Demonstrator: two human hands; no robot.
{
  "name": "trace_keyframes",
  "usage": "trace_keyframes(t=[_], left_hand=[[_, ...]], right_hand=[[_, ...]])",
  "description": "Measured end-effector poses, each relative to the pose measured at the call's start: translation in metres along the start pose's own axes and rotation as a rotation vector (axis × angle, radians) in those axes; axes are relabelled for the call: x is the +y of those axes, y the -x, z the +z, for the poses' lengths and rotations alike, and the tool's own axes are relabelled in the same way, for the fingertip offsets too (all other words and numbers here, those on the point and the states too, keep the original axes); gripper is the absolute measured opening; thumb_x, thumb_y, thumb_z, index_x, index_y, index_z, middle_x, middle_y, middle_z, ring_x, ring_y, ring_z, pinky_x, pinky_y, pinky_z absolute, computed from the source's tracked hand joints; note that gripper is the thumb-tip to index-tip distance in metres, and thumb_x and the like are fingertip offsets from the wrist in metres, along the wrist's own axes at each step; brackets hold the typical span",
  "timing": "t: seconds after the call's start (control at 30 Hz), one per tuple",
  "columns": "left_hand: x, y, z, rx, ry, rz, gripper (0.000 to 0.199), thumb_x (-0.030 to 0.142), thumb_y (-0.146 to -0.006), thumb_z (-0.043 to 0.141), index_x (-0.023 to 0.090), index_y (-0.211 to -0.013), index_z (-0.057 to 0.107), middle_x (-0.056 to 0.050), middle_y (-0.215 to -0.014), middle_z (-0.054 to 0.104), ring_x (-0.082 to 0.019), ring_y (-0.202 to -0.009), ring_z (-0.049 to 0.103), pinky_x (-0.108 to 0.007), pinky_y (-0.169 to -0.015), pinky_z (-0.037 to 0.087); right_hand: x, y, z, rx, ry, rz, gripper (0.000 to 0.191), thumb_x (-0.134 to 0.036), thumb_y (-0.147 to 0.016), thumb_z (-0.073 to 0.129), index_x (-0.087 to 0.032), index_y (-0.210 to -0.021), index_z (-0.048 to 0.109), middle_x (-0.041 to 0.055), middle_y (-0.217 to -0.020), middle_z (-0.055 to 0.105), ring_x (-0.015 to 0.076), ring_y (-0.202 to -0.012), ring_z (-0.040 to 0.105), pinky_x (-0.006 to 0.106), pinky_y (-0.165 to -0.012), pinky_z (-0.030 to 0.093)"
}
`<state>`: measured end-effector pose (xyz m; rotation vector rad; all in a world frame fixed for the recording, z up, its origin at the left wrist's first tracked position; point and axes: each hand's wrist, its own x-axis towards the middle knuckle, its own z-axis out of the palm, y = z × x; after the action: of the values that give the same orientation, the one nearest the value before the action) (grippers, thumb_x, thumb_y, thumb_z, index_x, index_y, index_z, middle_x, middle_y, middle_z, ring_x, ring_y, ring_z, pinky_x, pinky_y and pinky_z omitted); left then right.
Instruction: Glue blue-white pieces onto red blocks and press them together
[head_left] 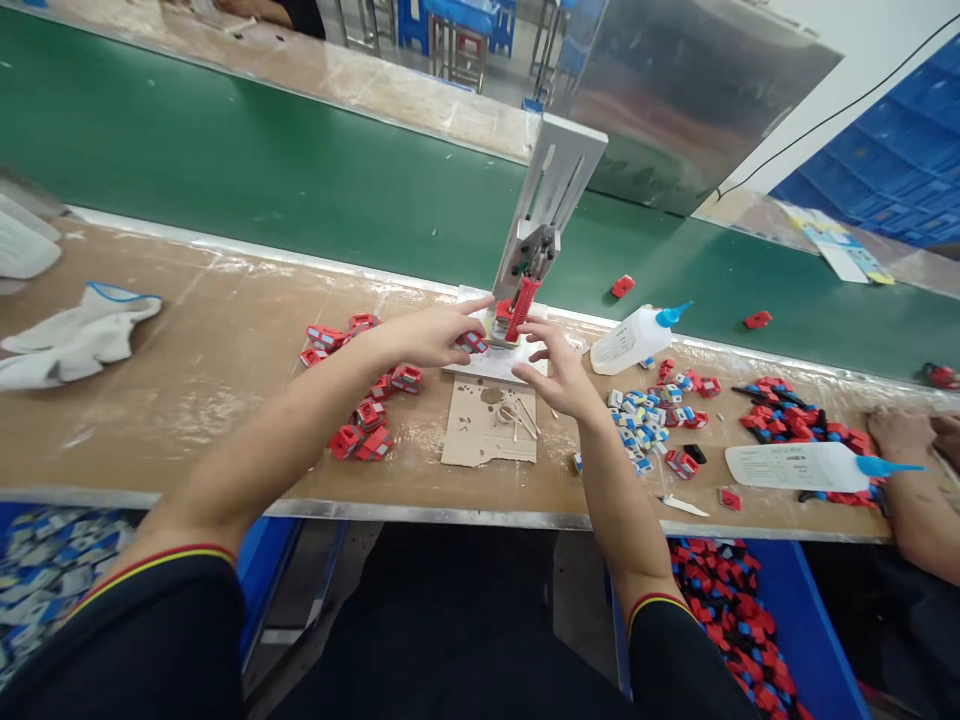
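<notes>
A metal hand press (536, 240) with a red handle (523, 305) stands on a white base plate (465, 357) at the middle of the bench. Just left of the press, my left hand (442, 332) holds a small red and grey part (471, 343) between thumb and fingers, its index finger stretched toward the press. My right hand (556, 368) is at the right side of the press, fingers apart and curved, with nothing visible in it. Its fingertips are close to the red handle; whether they touch it is unclear.
Red assembled parts (371, 415) lie left of the cardboard (487, 440). Blue and white pieces (637, 425), two glue bottles (626, 342) and red-black parts (795, 415) are at right. A green belt (300, 170) runs behind. Another person's hand (896, 435) rests at far right.
</notes>
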<state>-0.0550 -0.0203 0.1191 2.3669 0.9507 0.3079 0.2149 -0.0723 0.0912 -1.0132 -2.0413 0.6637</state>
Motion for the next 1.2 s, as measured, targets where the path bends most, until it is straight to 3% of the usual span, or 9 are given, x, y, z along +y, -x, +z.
trace_keyframes(t=[0.17, 0.37, 0.5, 0.6, 0.7, 0.8, 0.87, 1.03, 1.2], left_hand=[[-0.012, -0.031, -0.004, -0.123, -0.154, 0.057, 0.039, 0.019, -0.08, 0.071, 0.021, -0.119, 0.076, -0.009, -0.173, 0.039, -0.021, -0.099, 0.072, -0.032, -0.088, 0.049], [-0.015, -0.033, 0.001, -0.115, -0.212, 0.038, 0.042, 0.017, -0.081, 0.07, 0.02, -0.122, 0.074, -0.008, -0.176, 0.035, -0.025, -0.111, 0.07, -0.035, -0.096, 0.048], [-0.013, -0.033, -0.002, -0.125, -0.238, 0.037, 0.037, 0.019, -0.083, 0.068, 0.019, -0.12, 0.073, -0.008, -0.176, 0.033, -0.026, -0.12, 0.068, -0.035, -0.099, 0.048], [-0.01, -0.032, -0.004, -0.127, -0.24, 0.032, 0.034, 0.019, -0.084, 0.068, 0.019, -0.117, 0.073, -0.008, -0.176, 0.033, -0.027, -0.121, 0.067, -0.035, -0.101, 0.048], [-0.008, -0.032, -0.004, -0.126, -0.235, 0.019, 0.035, 0.019, -0.084, 0.068, 0.018, -0.118, 0.073, -0.009, -0.176, 0.035, -0.027, -0.121, 0.067, -0.036, -0.101, 0.048], [-0.008, -0.032, -0.003, -0.132, -0.23, 0.024, 0.037, 0.017, -0.083, 0.068, 0.018, -0.12, 0.073, -0.009, -0.176, 0.035, -0.027, -0.121, 0.068, -0.036, -0.102, 0.049], [-0.008, -0.033, -0.003, -0.144, -0.249, 0.036, 0.039, 0.017, -0.083, 0.068, 0.019, -0.122, 0.072, -0.008, -0.177, 0.033, -0.026, -0.12, 0.068, -0.035, -0.102, 0.049], [-0.005, -0.035, -0.004, -0.159, -0.329, 0.017, 0.04, 0.02, -0.087, 0.067, 0.021, -0.126, 0.07, -0.007, -0.177, 0.031, -0.026, -0.122, 0.069, -0.035, -0.103, 0.05], [-0.019, -0.024, -0.003, -0.06, -0.179, 0.011, 0.039, 0.022, -0.086, 0.071, 0.022, -0.125, 0.072, -0.01, -0.176, 0.031, -0.028, -0.13, 0.066, -0.037, -0.108, 0.052]], right_hand=[[0.006, -0.022, 0.014, -0.043, -0.141, 0.051, 0.043, -0.058, -0.095, 0.068, -0.023, -0.121, 0.066, 0.0084, -0.118, 0.073, 0.019, -0.105, 0.069, 0.032, -0.082, 0.061], [-0.035, -0.017, -0.017, 0.016, -0.253, -0.116, 0.049, -0.068, -0.1, 0.056, -0.027, -0.122, 0.068, 0.0019, -0.097, 0.075, 0.0142, -0.086, 0.073, 0.03, -0.075, 0.061], [-0.082, -0.069, -0.052, 0.218, -0.263, -0.166, 0.075, -0.082, -0.092, 0.048, -0.031, -0.146, 0.057, 0.0043, -0.114, 0.078, 0.0171, -0.099, 0.08, 0.026, -0.07, 0.061], [-0.093, -0.123, -0.07, 0.323, -0.367, -0.194, 0.088, -0.081, -0.085, 0.052, -0.031, -0.156, 0.045, -0.0004, -0.117, 0.078, 0.0186, -0.112, 0.078, 0.029, -0.084, 0.059], [-0.07, -0.133, -0.072, 0.418, -0.267, -0.137, 0.073, -0.074, -0.095, 0.049, -0.027, -0.151, 0.049, -0.0022, -0.119, 0.076, 0.0178, -0.111, 0.076, 0.029, -0.082, 0.057], [-0.023, -0.095, -0.051, 0.531, -0.071, -0.089, 0.039, -0.062, -0.101, 0.057, -0.029, -0.122, 0.065, 0.0032, -0.115, 0.074, 0.0135, -0.097, 0.072, 0.027, -0.077, 0.06], [0.01, -0.066, -0.03, 0.51, -0.044, -0.01, 0.034, -0.057, -0.094, 0.068, -0.024, -0.102, 0.067, 0.0048, -0.098, 0.073, 0.0172, -0.086, 0.069, 0.032, -0.071, 0.059], [0.063, -0.052, 0.022, 0.129, 0.005, 0.322, 0.06, -0.042, -0.074, 0.082, -0.022, -0.127, 0.062, 0.0149, -0.133, 0.073, 0.0311, -0.116, 0.069, 0.048, -0.095, 0.058], [0.082, -0.049, 0.024, 0.169, -0.028, 0.308, 0.047, -0.039, -0.083, 0.07, -0.024, -0.127, 0.061, 0.0108, -0.125, 0.076, 0.0283, -0.114, 0.072, 0.045, -0.096, 0.058]])
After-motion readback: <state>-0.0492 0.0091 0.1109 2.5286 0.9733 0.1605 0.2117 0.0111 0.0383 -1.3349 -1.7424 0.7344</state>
